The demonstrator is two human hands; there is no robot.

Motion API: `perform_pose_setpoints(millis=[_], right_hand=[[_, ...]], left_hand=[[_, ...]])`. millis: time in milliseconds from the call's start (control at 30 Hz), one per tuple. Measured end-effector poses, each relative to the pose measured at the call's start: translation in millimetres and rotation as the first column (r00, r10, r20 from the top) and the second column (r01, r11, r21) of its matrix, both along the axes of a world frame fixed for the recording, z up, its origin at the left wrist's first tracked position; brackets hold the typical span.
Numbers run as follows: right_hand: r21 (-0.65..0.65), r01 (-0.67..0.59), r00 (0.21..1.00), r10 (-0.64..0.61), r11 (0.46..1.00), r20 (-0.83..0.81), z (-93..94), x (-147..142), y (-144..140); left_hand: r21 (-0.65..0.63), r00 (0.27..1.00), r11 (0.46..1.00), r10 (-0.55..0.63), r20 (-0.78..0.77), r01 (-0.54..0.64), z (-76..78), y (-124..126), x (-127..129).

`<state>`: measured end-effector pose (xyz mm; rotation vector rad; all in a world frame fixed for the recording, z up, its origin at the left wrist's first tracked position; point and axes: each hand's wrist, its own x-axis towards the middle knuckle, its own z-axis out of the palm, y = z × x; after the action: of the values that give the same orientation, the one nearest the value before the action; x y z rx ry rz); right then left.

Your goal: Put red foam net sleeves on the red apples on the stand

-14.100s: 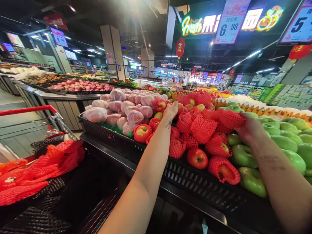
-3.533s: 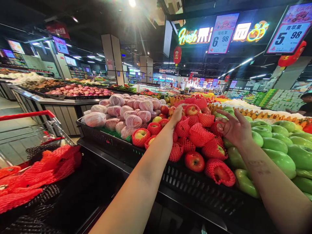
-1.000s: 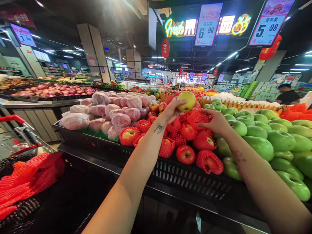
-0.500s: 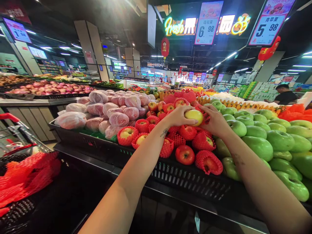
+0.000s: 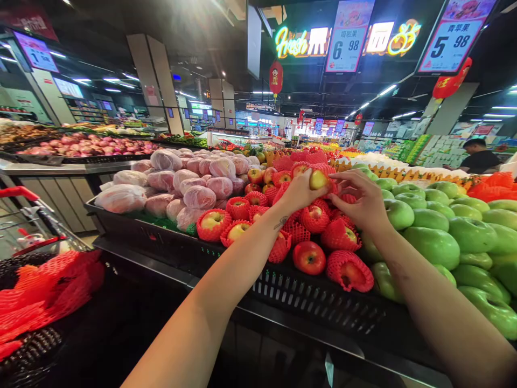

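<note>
A yellow-and-red apple (image 5: 319, 180) is in my left hand (image 5: 299, 192), thumb and fingers closed around its left side. Red foam netting (image 5: 333, 186) shows at the apple's right side. My right hand (image 5: 362, 198) has its thumb and bent fingertips at that netting and appears to grip its edge; the exact contact is small and partly hidden. Below both hands lie more apples in red foam nets (image 5: 315, 217) and a bare red apple (image 5: 309, 257) near the front of the black crate (image 5: 319, 296).
Green apples (image 5: 432, 245) are heaped on the right, plastic-wrapped pink fruit (image 5: 200, 197) on the left. A cart (image 5: 30, 215) and a pile of red foam nets (image 5: 52, 288) stand at lower left. Price screens (image 5: 350, 35) hang overhead. A person (image 5: 479, 157) is at far right.
The apple has turned and sunk slightly toward the pile, now showing red with netting at its right side. My right hand has shifted a little right and down. The view moved slightly.
</note>
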<state>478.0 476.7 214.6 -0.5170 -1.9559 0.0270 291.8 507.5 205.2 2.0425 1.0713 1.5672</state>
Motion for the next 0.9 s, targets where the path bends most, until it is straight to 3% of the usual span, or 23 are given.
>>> perform_pose_setpoints(millis=[167,300,400,500,600,667,767,833,900], right_hand=[[0.149,0.115,0.993,-0.119,0.982,0.017,1.0,-3.5,-6.3],[0.139,0.115,0.993,-0.119,0.984,0.021,0.3,-6.9,-8.2],[0.061,0.131,0.991,-0.130,0.990,-0.014,-1.1,-6.9,-7.2],[0.003,0.154,0.988,-0.153,0.988,-0.031,-2.0,-6.1,-6.7],[-0.043,0.136,0.989,-0.138,0.990,-0.046,-2.4,-6.9,-7.4],[-0.107,0.066,0.994,-0.075,0.992,-0.076,-2.7,-7.5,-5.8],[-0.241,-0.069,0.965,0.004,0.968,-0.260,-3.3,-3.8,5.2],[-0.358,-0.128,0.911,-0.033,0.925,-0.411,-4.1,1.9,17.7],[-0.508,-0.203,0.867,-0.087,0.837,-0.490,-5.5,7.9,30.2]], left_hand=[[0.095,0.995,0.995,-0.041,0.091,0.032,-1.9,-1.7,6.8],[0.073,0.960,0.994,-0.093,0.264,0.076,-0.5,-1.2,9.6],[0.003,0.871,0.964,-0.243,0.427,0.268,1.6,-2.1,14.1],[-0.074,0.727,0.857,-0.384,0.569,0.510,3.4,-4.3,16.6],[-0.095,0.626,0.779,-0.417,0.659,0.619,4.5,-6.2,14.6],[-0.101,0.621,0.784,-0.397,0.676,0.612,4.9,-6.7,12.5],[-0.130,0.652,0.806,-0.361,0.666,0.578,4.6,-6.7,10.2],[-0.136,0.663,0.801,-0.372,0.650,0.583,4.2,-6.8,9.2],[-0.125,0.660,0.786,-0.408,0.631,0.606,3.8,-7.1,8.7]])
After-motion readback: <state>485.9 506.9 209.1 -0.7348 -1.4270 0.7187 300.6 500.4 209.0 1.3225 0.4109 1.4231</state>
